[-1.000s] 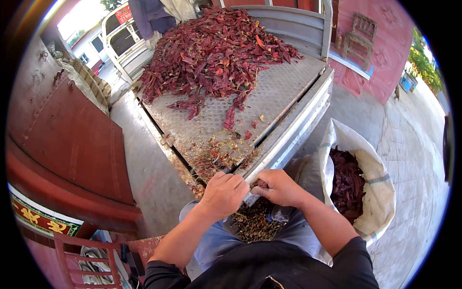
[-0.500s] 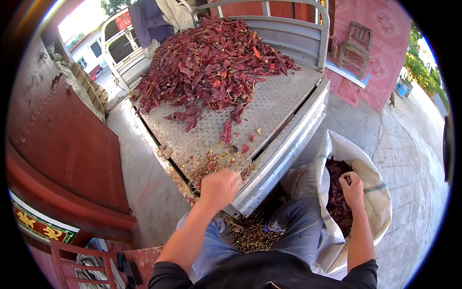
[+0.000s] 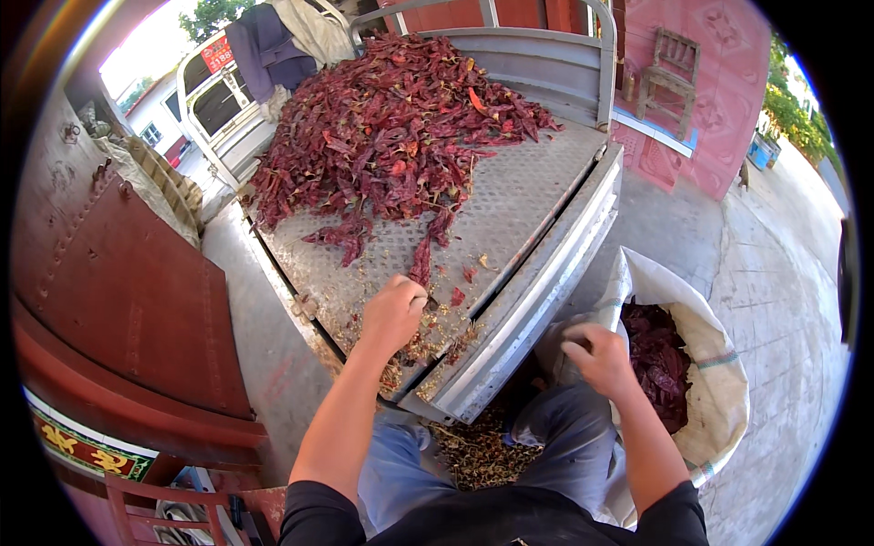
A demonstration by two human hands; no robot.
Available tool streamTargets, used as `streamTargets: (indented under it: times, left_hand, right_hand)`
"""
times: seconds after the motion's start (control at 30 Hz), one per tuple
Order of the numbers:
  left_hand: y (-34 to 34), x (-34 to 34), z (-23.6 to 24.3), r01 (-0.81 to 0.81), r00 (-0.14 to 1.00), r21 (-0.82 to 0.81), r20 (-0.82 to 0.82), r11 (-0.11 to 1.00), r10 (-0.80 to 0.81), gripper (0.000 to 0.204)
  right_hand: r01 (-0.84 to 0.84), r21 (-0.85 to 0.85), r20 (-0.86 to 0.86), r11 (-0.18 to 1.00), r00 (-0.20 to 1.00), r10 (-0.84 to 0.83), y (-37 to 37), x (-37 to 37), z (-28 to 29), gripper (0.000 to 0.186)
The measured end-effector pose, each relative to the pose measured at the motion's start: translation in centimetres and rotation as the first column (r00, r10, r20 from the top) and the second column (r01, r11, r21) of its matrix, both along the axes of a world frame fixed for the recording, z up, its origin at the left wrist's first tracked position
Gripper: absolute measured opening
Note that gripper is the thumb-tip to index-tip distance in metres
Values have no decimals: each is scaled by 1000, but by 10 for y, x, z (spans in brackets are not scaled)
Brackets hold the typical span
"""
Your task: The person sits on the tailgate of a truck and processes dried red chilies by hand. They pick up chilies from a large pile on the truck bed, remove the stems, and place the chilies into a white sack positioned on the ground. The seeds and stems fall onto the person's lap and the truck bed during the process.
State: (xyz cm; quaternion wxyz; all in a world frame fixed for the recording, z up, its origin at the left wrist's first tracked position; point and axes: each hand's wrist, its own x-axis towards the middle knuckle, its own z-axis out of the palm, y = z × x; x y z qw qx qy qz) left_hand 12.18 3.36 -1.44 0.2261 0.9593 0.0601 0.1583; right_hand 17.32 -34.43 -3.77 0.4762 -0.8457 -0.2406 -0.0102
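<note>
Where left hand [image 3: 395,312], curled, adjoins wrinkled dark-red dried chilli [image 3: 420,262], hold unclear: pinch lightly; right hand [image 3: 596,358]: half-curled, seemingly empty.

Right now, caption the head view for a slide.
Left hand at dried red peppers, right hand beside a white sack.

Right: pink patterned wall [image 3: 733,118], weathered wooden chair [image 3: 669,78] against it. Grey floor [image 3: 783,300], brighter toward far right. Left: dark red panel [image 3: 137,309], studded. Lower left: red slatted chair [image 3: 168,494]. Upper left, beyond: white building [image 3: 170,136], small window [image 3: 151,134]. Daylight outside; green foliage [image 3: 790,102] far right.
</note>
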Motion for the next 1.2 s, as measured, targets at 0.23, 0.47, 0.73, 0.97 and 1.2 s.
streamTargets:
  times: [0.23, 0.47, 0.73, 0.97, 1.2]
  left_hand:
    - [9, -23, -2, 51, 996, -14, 76, 999, -50, 23]
    - [0, 5, 4, 153, 982, 231, -143, 961, -122, 32]
    - [10, 0, 1, 30, 1000, 72, -6, 997, -30, 15]
    - [3, -1, 11, 138, 982, 196, -154, 971, -109, 30]
    - [9, 6, 14, 99, 992, 205, -102, 974, -80, 20]
  right_hand:
    - [-114, -105, 132, 988, 983, 128, 138, 60, 8, 24]
    - [-43, -399, 178, 916, 976, 124, 185, 83, 6, 22]
    - [-305, -282, 56, 910, 941, 333, 191, 79, 4, 22]
    - [-326, -264, 43, 908, 936, 349, 193, 76, 7, 23]
    - [-64, 363, -517, 929, 816, 258, 166, 55, 9, 13]
